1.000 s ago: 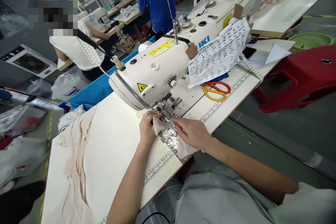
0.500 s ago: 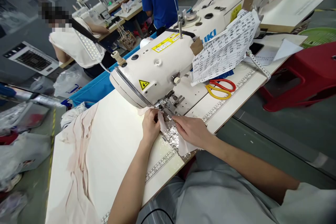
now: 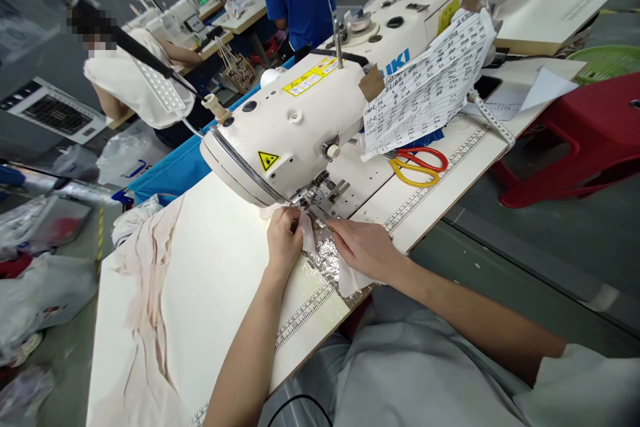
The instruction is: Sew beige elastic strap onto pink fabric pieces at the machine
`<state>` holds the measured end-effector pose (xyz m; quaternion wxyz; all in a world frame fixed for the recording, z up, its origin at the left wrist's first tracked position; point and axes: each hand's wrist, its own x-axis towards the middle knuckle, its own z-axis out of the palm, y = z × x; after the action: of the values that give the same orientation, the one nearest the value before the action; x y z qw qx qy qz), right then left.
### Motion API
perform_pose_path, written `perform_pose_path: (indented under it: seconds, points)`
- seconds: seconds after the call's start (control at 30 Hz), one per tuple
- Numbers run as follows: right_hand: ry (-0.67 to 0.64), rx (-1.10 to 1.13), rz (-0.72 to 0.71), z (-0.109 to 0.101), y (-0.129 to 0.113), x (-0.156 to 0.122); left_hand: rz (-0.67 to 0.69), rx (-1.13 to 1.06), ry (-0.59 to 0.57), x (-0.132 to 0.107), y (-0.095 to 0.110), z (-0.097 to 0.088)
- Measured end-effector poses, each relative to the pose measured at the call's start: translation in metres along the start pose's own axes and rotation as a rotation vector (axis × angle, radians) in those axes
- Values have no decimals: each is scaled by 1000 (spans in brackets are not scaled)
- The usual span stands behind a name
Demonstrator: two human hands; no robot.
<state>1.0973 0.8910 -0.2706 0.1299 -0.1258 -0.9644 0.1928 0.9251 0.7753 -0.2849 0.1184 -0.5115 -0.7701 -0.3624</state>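
The left hand (image 3: 283, 238) and the right hand (image 3: 364, 248) each pinched with a closed grip the small white fabric piece (image 3: 320, 250), which lay on the surface (image 3: 215, 260) just under the sewing machine (image 3: 300, 127) foot.

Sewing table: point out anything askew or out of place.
A printed paper sheet is draped crooked over the sewing machine, partly covering the scissors. Pink fabric lies bunched along the table's left edge.
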Motion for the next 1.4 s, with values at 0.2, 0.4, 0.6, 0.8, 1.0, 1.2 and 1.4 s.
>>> perform_pose_path:
  seconds: [0.2,0.4,0.6,0.8,1.0,1.2,1.4]
  points:
    - [-16,-99,22,-1,-6,-2,259,201,-66,0,3,-3]
    - [20,138,63,-17,4,-46,271,139,-197,-3,11,-13]
    - [-69,513,-56,-49,21,-104,195,326,-247,-8,30,-6]
    - [-7,545,34,-67,33,-125,84,391,-200,-19,51,3]
    - [-39,561,119,-72,35,-122,76,322,-256,-29,49,-1]
    - [-72,575,133,-66,35,-126,57,246,-267,-29,47,-7]
    - [-98,594,195,-57,41,-125,32,193,-242,-29,44,-7]
